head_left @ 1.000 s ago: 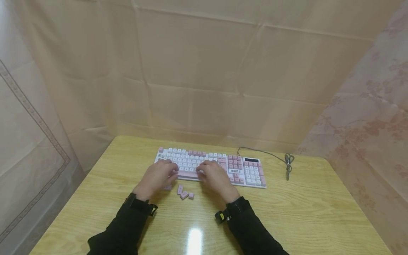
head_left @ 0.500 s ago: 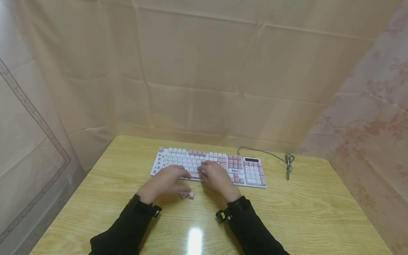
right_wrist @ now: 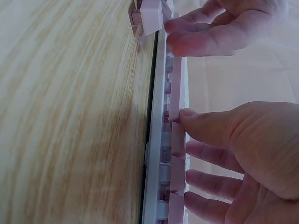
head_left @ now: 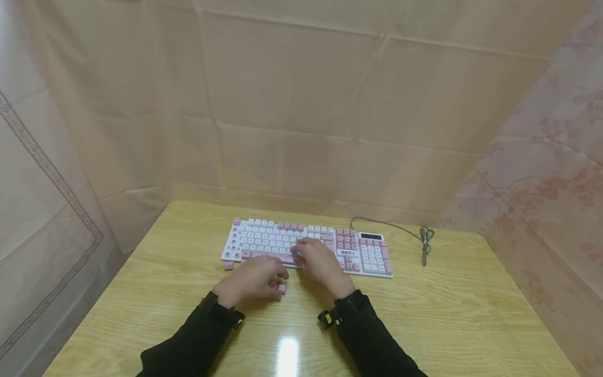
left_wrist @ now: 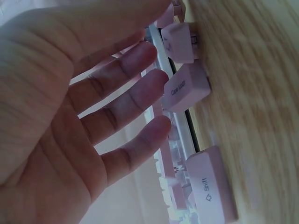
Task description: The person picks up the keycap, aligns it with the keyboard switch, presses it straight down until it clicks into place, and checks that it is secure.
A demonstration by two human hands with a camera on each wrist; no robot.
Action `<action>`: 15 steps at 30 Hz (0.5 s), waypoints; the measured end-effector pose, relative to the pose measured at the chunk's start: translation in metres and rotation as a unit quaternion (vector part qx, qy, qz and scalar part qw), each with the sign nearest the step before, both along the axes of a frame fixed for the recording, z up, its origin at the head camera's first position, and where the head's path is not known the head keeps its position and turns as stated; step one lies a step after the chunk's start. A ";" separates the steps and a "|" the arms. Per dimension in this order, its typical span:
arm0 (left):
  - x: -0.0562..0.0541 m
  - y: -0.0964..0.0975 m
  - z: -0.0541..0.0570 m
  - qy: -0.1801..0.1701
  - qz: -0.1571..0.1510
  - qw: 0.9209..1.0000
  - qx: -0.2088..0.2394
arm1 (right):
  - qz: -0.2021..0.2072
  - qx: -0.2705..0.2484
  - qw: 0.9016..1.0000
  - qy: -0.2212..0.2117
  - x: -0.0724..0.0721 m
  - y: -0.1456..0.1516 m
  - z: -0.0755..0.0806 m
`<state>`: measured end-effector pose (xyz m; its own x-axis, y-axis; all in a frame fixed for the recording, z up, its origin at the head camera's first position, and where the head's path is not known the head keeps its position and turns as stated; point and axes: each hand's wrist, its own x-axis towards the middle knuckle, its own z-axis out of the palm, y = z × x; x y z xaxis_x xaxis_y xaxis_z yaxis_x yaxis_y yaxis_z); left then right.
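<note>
A white and pink keyboard (head_left: 268, 235) lies on the wooden table, with bare key switches showing down its left end. My left hand (head_left: 252, 278) is just in front of it, thumb and fingers apart around a small loose pink keycap (head_left: 282, 288). In the left wrist view its fingers extend past a Caps Lock keycap (left_wrist: 187, 88) and a Shift keycap (left_wrist: 210, 186), both loose by the keyboard's front edge. My right hand (head_left: 320, 260) rests over the front of the keyboard, thumb at the pink space bar (right_wrist: 176, 88) and fingertips along the keys.
A thin grey cable (head_left: 391, 224) runs from the keyboard's back to a tied bundle (head_left: 426, 243) at the right. Beige cloth (head_left: 301, 115) hangs behind the table (head_left: 452, 314), with more cloth at both sides.
My left hand has moved from the keyboard's left front toward the right and nearer to me, down to the loose keycaps, exposing the keyboard's left end. My right hand has stayed in place.
</note>
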<state>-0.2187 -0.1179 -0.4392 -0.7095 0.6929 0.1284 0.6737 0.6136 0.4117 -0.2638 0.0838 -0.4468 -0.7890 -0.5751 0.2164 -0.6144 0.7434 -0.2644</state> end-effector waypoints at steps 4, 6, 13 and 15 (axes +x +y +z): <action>-0.002 0.001 -0.002 0.001 0.000 1.000 -0.010 | 0.000 0.001 1.000 0.005 0.000 0.000 -0.001; -0.002 0.001 -0.004 -0.001 -0.002 1.000 -0.018 | 0.001 0.000 1.000 0.006 0.000 0.000 -0.001; -0.001 0.003 -0.006 -0.001 -0.009 1.000 -0.019 | 0.005 -0.007 1.000 0.008 0.000 0.001 -0.001; -0.001 0.002 -0.006 -0.002 -0.010 1.000 -0.015 | 0.006 -0.009 1.000 0.009 0.000 0.001 -0.001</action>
